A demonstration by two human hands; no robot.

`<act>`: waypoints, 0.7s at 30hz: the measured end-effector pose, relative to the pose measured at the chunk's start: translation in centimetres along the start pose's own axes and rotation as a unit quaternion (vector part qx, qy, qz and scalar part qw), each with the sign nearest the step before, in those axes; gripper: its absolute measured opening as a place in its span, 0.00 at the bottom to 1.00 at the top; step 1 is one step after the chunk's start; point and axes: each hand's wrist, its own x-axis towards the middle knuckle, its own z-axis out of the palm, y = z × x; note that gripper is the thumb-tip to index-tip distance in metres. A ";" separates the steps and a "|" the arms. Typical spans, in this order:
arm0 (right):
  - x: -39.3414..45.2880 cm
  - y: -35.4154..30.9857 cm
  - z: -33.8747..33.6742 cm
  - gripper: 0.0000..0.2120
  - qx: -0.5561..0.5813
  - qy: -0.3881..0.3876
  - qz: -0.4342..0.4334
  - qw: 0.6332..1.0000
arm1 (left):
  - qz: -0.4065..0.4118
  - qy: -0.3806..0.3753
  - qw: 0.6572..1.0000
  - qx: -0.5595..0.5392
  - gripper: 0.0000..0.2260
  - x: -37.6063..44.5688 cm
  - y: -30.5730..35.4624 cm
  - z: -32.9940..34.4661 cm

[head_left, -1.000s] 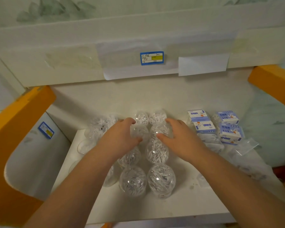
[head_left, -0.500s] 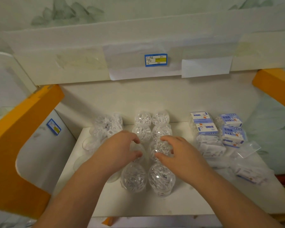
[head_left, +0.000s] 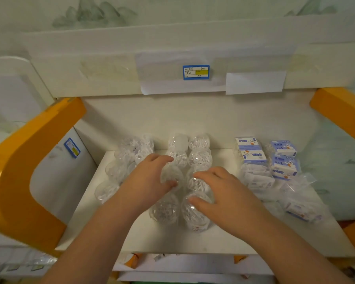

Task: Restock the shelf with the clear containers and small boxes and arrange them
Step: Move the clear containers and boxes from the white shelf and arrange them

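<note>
Head view: straightening the two rows of containers

Both hands work the clear containers on the shelf. Left hand curls round one; right hand rests loose fingers over the neighbours. Small boxes stand beyond the right hand. Next, probably: nudge the rows flush, gently.

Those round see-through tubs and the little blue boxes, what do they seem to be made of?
The clear containers look like thin glossy plastic: you see white sticks inside, and highlights glint on their tops. The small boxes look like printed cardboard, with flat faces and sharp folded edges, though a film wrap cannot be ruled out.
</note>
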 end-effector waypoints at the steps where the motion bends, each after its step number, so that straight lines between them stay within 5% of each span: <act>1: -0.6 0.0 0.1 0.29 0.003 -0.026 -0.008 1.000 | 0.003 0.005 1.000 0.003 0.28 -0.6 -0.1 -0.1; 6: -2.1 0.2 1.1 0.33 0.000 -0.044 -0.020 0.999 | 0.017 0.008 1.000 0.019 0.25 -3.8 0.1 -1.2; 13: -2.5 0.7 2.2 0.25 -0.007 0.007 -0.046 0.999 | 0.000 -0.044 0.998 0.039 0.27 -6.5 0.2 -0.7; 21: -2.4 1.4 3.1 0.25 0.004 0.039 -0.047 0.998 | 0.015 -0.015 0.998 0.065 0.24 -6.5 0.4 0.6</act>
